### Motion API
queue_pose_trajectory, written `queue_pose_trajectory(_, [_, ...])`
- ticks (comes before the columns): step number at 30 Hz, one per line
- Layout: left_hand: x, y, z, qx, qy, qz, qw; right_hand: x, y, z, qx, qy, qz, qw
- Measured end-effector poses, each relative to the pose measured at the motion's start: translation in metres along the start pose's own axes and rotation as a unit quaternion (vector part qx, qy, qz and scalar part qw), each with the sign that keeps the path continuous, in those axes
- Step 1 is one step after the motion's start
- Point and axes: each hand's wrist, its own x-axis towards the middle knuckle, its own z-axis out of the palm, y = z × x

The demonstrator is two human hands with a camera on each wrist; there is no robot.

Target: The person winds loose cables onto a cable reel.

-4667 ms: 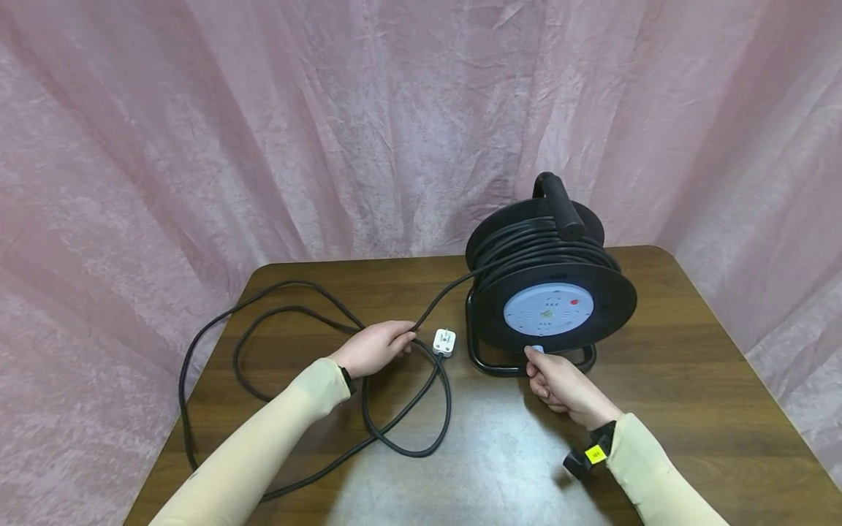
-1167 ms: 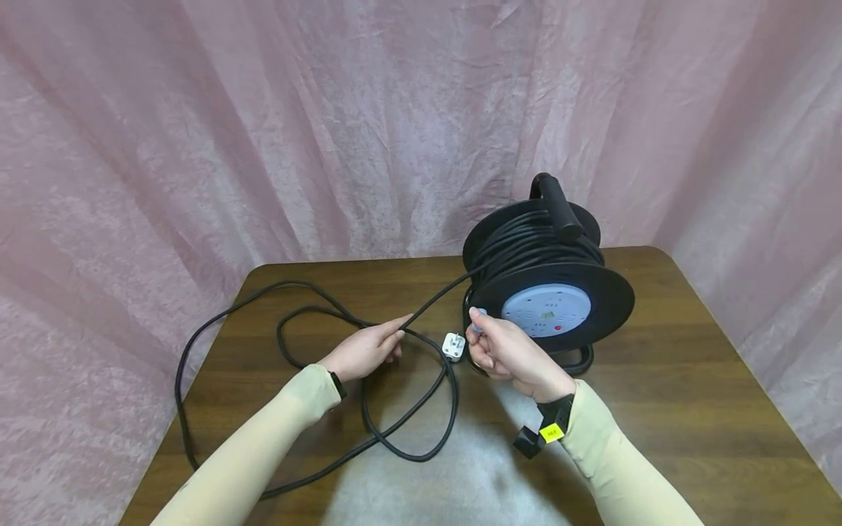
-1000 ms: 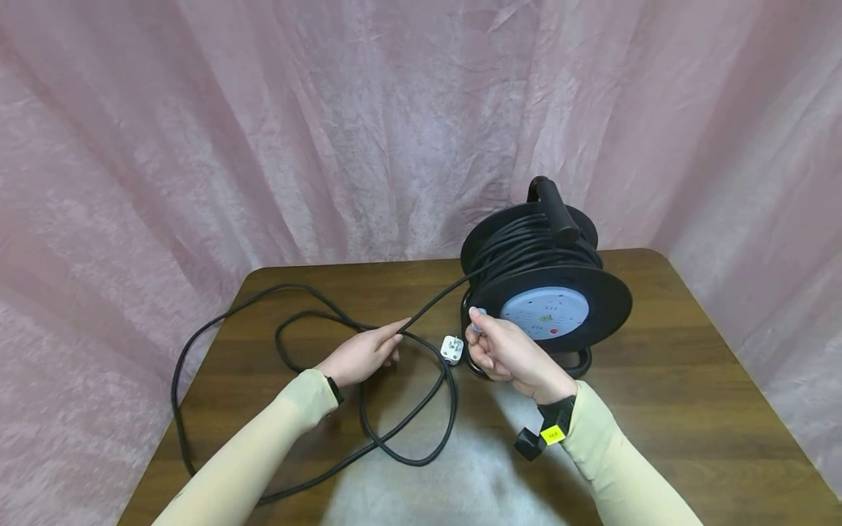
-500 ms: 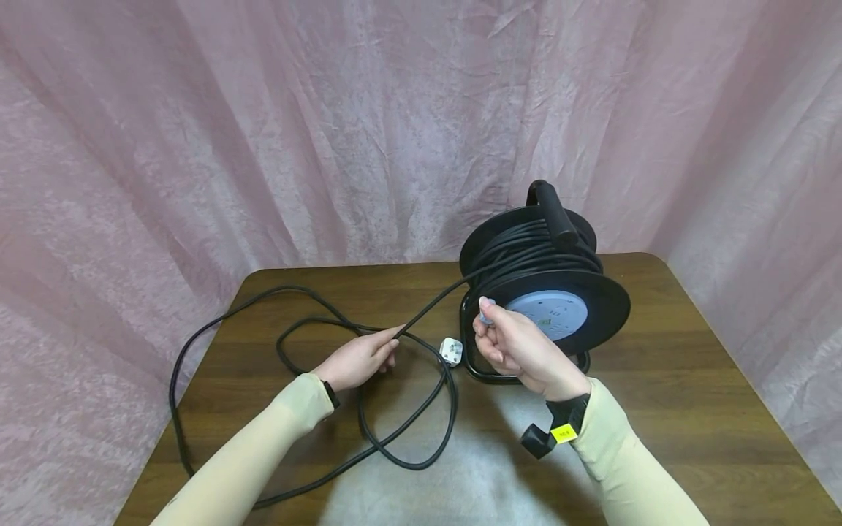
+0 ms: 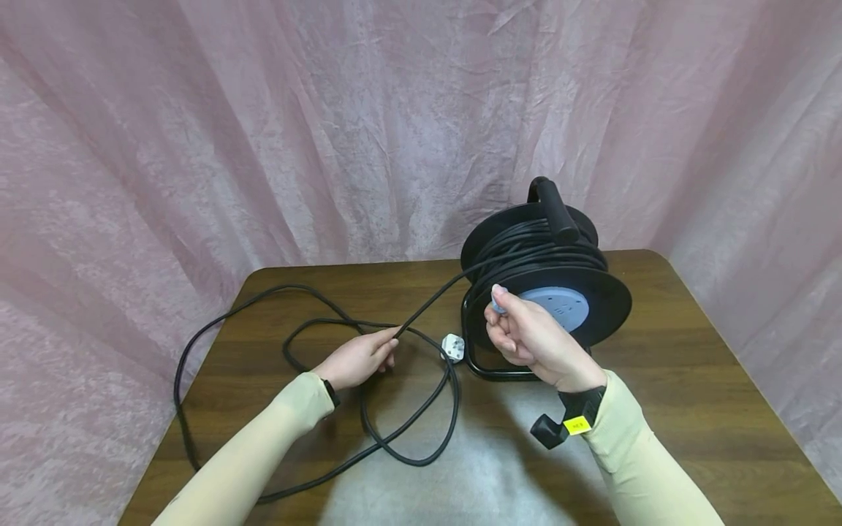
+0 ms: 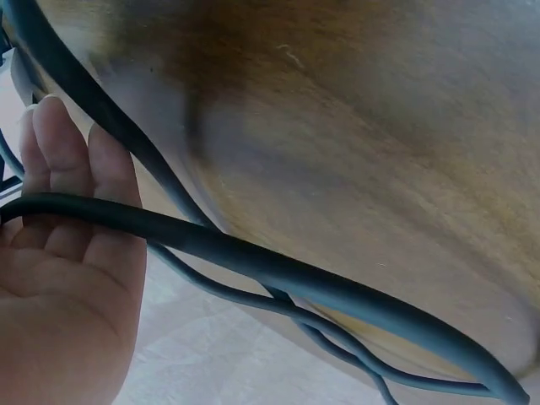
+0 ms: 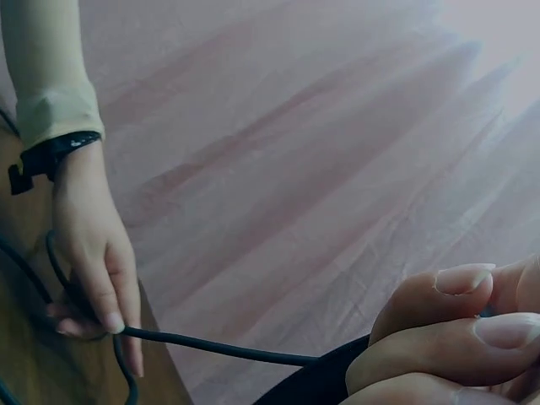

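Observation:
A black cable reel stands upright at the table's right, its drum wound with black cable. A pale blue socket panel on its front is partly hidden by my right hand. That hand's thumb and curled fingers grip the small blue crank knob at the reel's left side. Left of the reel, my left hand holds the black cable between thumb and fingers. From there the cable slopes up to the drum. In the left wrist view, the cable crosses the inner side of the fingers.
A white plug lies between the hands, beside the reel's tubular stand. Loose cable loops spread over the left of the wooden table. A black carry handle tops the reel. Pink curtain hangs behind.
My right hand has moved up and to the right with the knob, and the socket panel has turned with the reel. My left hand has shifted slightly down and left along the cable.

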Motion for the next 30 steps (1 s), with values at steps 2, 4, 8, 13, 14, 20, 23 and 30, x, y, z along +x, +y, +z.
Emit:
queue_pose_trajectory(2, [-0.001, -0.001, 0.000, -0.001, 0.001, 0.001, 1.0000, -0.001, -0.003, -0.002, 0.006, -0.006, -0.008, 1.000])
queue_pose_trajectory(4, [-0.001, -0.001, 0.001, -0.004, 0.001, 0.003, 1.0000, -0.003, -0.005, -0.003, 0.011, -0.004, -0.009, 1.000])
queue_pose_trajectory(8, [0.001, 0.002, 0.000, -0.004, -0.004, 0.000, 1.0000, -0.005, -0.008, -0.006, 0.009, -0.003, -0.010, 1.000])
queue_pose_trajectory(13, [0.002, 0.003, -0.001, 0.003, -0.005, -0.005, 1.0000, -0.007, -0.010, -0.010, 0.000, -0.014, -0.017, 1.000])
queue_pose_trajectory(14, [0.001, 0.004, -0.002, 0.003, -0.005, -0.005, 1.0000, -0.007, -0.009, -0.010, 0.000, -0.016, -0.019, 1.000])
queue_pose_trajectory(20, [0.001, 0.004, -0.003, 0.011, -0.003, -0.002, 0.9999, -0.011, -0.012, -0.017, -0.003, -0.027, -0.031, 0.999])
queue_pose_trajectory(23, [0.001, 0.002, -0.004, 0.014, -0.001, 0.001, 0.9999, -0.013, -0.016, -0.020, 0.001, -0.030, -0.038, 0.999])
queue_pose_trajectory(30, [0.001, 0.002, -0.007, 0.014, 0.009, 0.017, 0.9997, -0.017, -0.020, -0.027, 0.001, -0.040, -0.050, 0.998])
